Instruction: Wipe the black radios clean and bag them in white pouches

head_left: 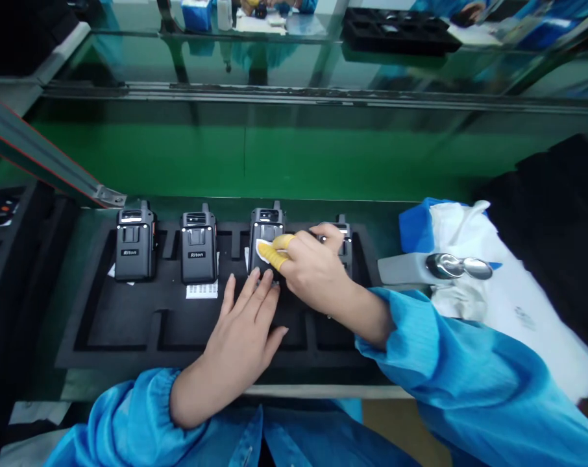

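Note:
Several black handheld radios stand in a black foam tray [128, 337]. My right hand [318, 272], with yellow finger cots on two fingers, pinches a small white label [262, 251] against the third radio [265, 237]. My left hand [243, 331] lies flat with fingers stretched out on the tray just below that radio, holding nothing. The two radios on the left [134, 245] [198, 250] stand untouched. The fourth radio [343, 241] is mostly hidden behind my right hand.
A white slip [201, 290] lies under the second radio. A grey dispenser with a shiny metal part [457, 266] sits on white and blue cloth [469, 227] at the right. Black trays [557, 220] lie far right and left. A glass shelf [294, 91] runs behind.

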A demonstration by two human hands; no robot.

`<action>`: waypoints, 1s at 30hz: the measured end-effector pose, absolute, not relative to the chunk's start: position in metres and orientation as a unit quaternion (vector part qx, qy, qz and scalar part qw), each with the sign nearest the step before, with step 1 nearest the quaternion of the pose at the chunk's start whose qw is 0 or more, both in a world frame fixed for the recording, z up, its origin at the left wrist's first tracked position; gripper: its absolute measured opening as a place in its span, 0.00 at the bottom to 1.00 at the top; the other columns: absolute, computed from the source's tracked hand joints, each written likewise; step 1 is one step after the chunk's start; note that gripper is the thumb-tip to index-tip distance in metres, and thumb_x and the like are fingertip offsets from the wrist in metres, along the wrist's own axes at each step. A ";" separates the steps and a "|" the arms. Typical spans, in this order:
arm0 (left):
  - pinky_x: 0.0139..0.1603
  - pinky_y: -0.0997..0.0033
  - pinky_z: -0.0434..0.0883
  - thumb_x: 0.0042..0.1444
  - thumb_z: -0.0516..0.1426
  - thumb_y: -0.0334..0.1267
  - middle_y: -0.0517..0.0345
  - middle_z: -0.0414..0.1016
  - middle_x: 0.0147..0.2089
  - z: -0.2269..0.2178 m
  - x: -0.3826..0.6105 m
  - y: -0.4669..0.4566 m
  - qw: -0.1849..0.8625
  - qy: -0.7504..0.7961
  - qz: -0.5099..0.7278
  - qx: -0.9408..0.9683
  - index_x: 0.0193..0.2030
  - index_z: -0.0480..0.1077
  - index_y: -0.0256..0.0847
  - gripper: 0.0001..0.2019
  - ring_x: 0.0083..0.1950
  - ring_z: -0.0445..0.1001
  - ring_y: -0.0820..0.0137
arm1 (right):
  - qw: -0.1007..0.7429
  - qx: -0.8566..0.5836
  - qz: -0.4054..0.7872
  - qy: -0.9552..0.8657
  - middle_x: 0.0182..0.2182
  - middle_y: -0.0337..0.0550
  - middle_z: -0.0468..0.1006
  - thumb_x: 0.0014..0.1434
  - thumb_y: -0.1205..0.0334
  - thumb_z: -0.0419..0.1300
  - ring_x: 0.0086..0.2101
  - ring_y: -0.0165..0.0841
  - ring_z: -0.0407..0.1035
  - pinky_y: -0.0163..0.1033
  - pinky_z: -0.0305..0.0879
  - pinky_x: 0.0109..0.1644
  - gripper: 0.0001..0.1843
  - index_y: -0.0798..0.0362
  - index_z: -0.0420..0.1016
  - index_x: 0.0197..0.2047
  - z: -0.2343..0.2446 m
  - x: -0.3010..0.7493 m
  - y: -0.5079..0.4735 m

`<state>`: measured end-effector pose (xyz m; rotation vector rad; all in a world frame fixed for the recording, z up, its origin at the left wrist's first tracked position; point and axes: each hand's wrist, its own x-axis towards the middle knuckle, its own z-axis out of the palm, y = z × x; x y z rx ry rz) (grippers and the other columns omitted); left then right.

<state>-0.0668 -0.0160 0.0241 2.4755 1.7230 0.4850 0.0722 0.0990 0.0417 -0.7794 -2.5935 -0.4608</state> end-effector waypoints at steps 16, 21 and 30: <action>0.64 0.39 0.60 0.61 0.52 0.39 0.43 0.64 0.65 0.023 -0.068 -0.015 0.030 0.565 0.152 0.810 0.62 0.61 0.29 0.24 0.67 0.57 0.42 | 0.218 -0.268 -0.205 -0.916 0.26 0.39 0.71 0.61 0.70 0.53 0.33 0.30 0.57 0.46 0.37 0.51 0.16 0.53 0.75 0.24 0.036 0.068 0.092; 0.63 0.39 0.60 0.61 0.52 0.40 0.42 0.62 0.66 0.023 -0.069 -0.014 0.038 0.561 0.147 0.814 0.61 0.62 0.30 0.24 0.67 0.56 0.42 | 0.195 -0.280 -0.196 -0.919 0.29 0.40 0.73 0.61 0.73 0.51 0.34 0.31 0.59 0.46 0.38 0.51 0.16 0.53 0.76 0.27 0.036 0.079 0.093; 0.63 0.39 0.60 0.60 0.53 0.39 0.40 0.61 0.66 0.029 -0.072 -0.019 0.067 0.568 0.200 0.796 0.60 0.63 0.33 0.22 0.68 0.57 0.47 | 0.183 -0.351 -0.170 -0.902 0.34 0.45 0.75 0.55 0.75 0.49 0.33 0.32 0.63 0.46 0.45 0.46 0.16 0.54 0.78 0.31 0.067 0.093 0.101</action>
